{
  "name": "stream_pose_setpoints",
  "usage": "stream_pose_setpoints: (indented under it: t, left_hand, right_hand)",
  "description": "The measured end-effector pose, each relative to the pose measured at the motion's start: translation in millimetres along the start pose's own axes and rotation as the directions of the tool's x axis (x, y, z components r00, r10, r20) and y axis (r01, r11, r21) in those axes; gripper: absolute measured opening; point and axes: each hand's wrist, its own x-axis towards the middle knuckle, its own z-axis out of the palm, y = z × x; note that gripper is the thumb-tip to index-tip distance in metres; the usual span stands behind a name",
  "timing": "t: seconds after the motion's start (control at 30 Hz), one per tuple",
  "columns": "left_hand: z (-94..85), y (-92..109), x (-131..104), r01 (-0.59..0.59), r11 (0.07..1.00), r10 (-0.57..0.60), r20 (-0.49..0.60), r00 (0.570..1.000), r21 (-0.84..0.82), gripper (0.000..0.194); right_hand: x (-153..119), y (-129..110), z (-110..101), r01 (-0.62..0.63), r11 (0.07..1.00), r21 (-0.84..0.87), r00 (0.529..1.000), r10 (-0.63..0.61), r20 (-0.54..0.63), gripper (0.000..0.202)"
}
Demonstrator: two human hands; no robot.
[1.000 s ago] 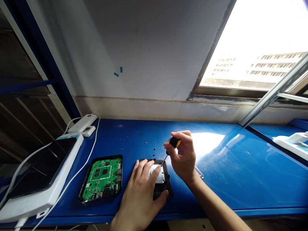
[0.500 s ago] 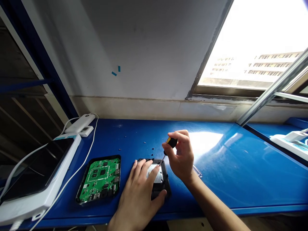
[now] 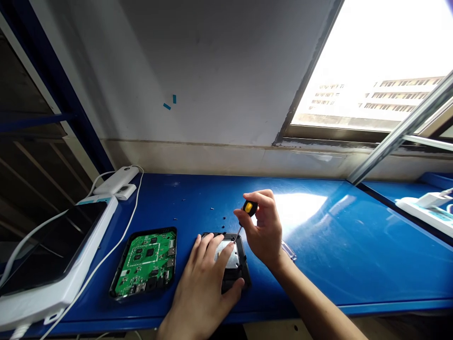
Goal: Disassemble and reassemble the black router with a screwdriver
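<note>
A black and yellow screwdriver [image 3: 249, 208] is pinched in my right hand [image 3: 264, 229], its thin shaft slanting down to the upper right corner of a black case part [image 3: 242, 264]. A silver metal plate [image 3: 231, 257] lies in that part. My left hand [image 3: 203, 278] rests spread over the left side of the case part, its thumb along the lower right and its fingertips on the plate and top edge. To the left lies a black shell holding a green circuit board [image 3: 146, 259]. Several small screws [image 3: 224, 218] lie behind the case part.
A white device with a dark screen [image 3: 60, 241] and a white cable [image 3: 132, 219] stand at the left. A clear plastic item [image 3: 289, 250] lies beside my right wrist. A white power strip [image 3: 426, 205] sits far right on the blue table [image 3: 336, 264].
My right hand has shifted slightly left, and the screwdriver handle has turned so its yellow end faces me more. My left hand stays on the case part.
</note>
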Motion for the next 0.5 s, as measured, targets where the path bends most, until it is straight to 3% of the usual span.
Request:
stream_pose_setpoints:
  t: [0.2,0.5]
  left_hand:
    - [0.2,0.3,1.7,0.004,1.000,-0.004,0.017,1.000,0.006,0.053]
    - [-0.4,0.5,1.5,0.014,1.000,-0.014,0.021,1.000,-0.016,0.052]
  right_hand:
    - [-0.4,-4.0,0.2,-0.033,0.980,0.196,0.995,0.014,0.099,0.037]
    - [2.3,-1.5,3.0,0.015,1.000,-0.026,0.999,-0.016,-0.028,0.026]
